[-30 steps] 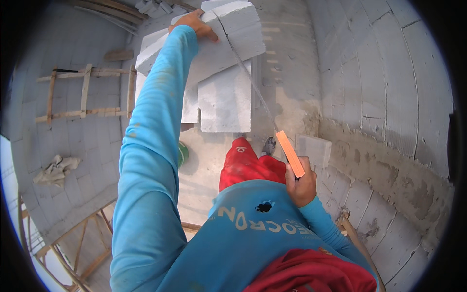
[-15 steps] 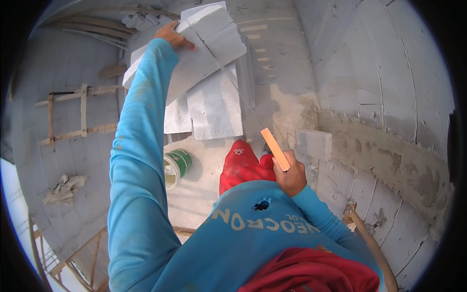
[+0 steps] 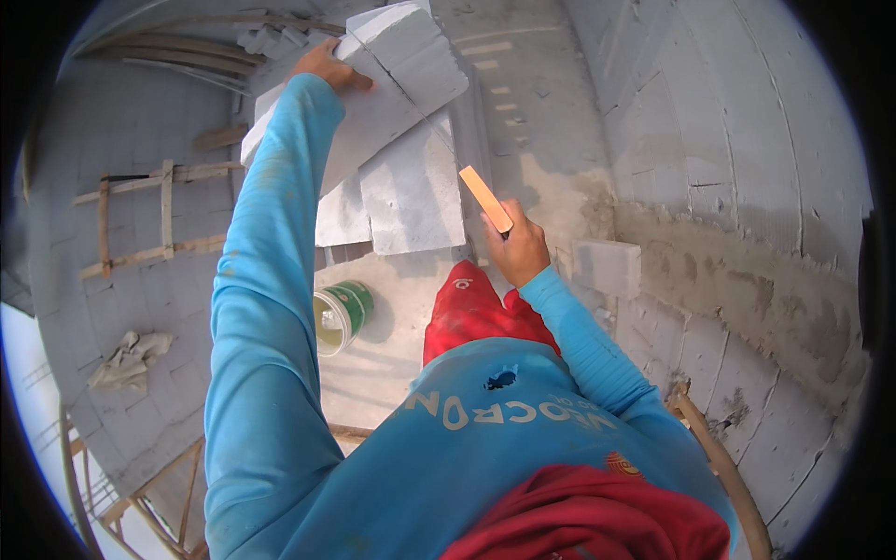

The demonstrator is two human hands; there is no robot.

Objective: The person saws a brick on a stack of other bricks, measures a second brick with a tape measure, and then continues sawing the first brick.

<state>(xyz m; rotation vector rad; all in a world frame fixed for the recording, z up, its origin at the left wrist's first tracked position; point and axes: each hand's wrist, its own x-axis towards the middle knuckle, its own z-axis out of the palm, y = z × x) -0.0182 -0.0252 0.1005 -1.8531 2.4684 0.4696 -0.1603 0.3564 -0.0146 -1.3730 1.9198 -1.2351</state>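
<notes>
A long pale grey concrete block (image 3: 373,117) lies slanted across a stack of similar blocks (image 3: 415,201). My left hand (image 3: 331,70) presses on its upper left part, fingers spread over the surface. In my right hand (image 3: 520,247) is the orange handle of a handsaw (image 3: 485,199), fingers wrapped round it. Seen edge-on, the thin blade runs from the handle up and left into a dark cut line across the block. How deep the blade sits cannot be made out.
A green and white bucket (image 3: 343,313) stands on the floor left of my red-trousered legs. Another block (image 3: 607,268) sits by the right-hand wall (image 3: 709,140). Wooden frames (image 3: 166,210) lean at the left, with planks (image 3: 177,47) farther back.
My right hand has pushed the saw forward and left, bringing its handle closer to the block. My left hand stays on the block.
</notes>
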